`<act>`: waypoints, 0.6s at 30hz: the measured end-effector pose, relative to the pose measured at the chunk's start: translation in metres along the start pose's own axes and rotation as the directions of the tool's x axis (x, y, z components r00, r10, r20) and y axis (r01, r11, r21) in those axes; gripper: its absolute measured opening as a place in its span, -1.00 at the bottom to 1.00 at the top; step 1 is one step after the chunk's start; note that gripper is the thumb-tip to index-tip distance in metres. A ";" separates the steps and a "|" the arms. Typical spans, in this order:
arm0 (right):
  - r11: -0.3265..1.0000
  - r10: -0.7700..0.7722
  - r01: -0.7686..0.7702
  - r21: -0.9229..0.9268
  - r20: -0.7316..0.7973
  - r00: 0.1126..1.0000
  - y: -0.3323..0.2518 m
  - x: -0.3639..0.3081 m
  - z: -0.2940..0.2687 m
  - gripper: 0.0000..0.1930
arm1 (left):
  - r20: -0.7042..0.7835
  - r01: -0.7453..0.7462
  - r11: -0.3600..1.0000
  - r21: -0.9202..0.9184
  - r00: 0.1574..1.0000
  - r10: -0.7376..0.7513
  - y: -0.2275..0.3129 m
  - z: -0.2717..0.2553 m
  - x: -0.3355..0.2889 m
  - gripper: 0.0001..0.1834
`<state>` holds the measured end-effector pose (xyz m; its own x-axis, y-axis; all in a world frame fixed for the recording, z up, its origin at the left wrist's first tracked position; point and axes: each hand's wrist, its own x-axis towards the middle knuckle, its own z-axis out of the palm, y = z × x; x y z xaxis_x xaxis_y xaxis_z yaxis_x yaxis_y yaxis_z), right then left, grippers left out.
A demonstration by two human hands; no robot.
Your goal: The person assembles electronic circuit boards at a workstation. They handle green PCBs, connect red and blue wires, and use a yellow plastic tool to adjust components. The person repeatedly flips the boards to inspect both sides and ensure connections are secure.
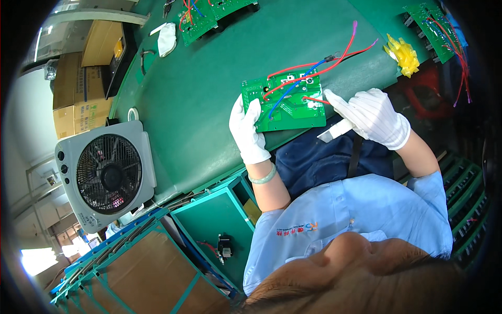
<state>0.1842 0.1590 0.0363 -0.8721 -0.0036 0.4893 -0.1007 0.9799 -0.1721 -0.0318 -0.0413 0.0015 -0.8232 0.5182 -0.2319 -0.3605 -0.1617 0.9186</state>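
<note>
A green circuit board (285,121) is held over the table's near edge, its left side gripped by my gloved left hand (247,131). Long red wires (334,62) and a blue wire (285,95) rise from the board toward the upper right. My gloved right hand (374,118) is closed round a flat white tool (335,131) with a slanted greyish end; its exact kind is not clear. That hand's fingertips are at the end of a short red wire (317,100) on the board's right side. Whether they pinch this wire, I cannot tell.
More wired circuit boards lie at the far edge (201,26) and far right (434,34). A yellow bundle (401,56) and a white cloth-like item (167,40) rest on the green table (209,104). At left stands a grey box fan (144,157); below it is a teal drawer (204,225).
</note>
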 end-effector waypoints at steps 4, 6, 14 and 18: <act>0.995 0.086 -0.086 0.059 -0.005 0.996 0.003 -0.016 0.021 -0.39 | -0.014 0.027 1.000 0.001 1.000 -0.027 0.005 0.006 -0.002 -0.52; 0.986 0.127 -0.120 0.111 -0.051 0.991 0.004 -0.018 0.033 -0.45 | -0.023 0.021 1.000 0.008 1.000 -0.021 0.004 0.007 -0.002 -0.53; 0.974 0.153 -0.127 0.187 -0.135 0.979 0.003 0.027 -0.021 -0.53 | -0.005 -0.043 0.997 0.067 0.999 0.044 -0.002 0.005 -0.008 -0.57; 0.985 -0.168 0.168 0.044 -0.010 0.986 -0.019 0.068 -0.011 -0.47 | 0.076 -0.052 0.999 0.004 0.996 0.051 -0.005 0.010 -0.006 -0.57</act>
<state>0.1325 0.1423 0.0824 -0.8381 -0.1659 0.5197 -0.2665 0.9557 -0.1247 -0.0212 -0.0354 0.0015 -0.8051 0.5714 -0.1594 -0.3156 -0.1851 0.9307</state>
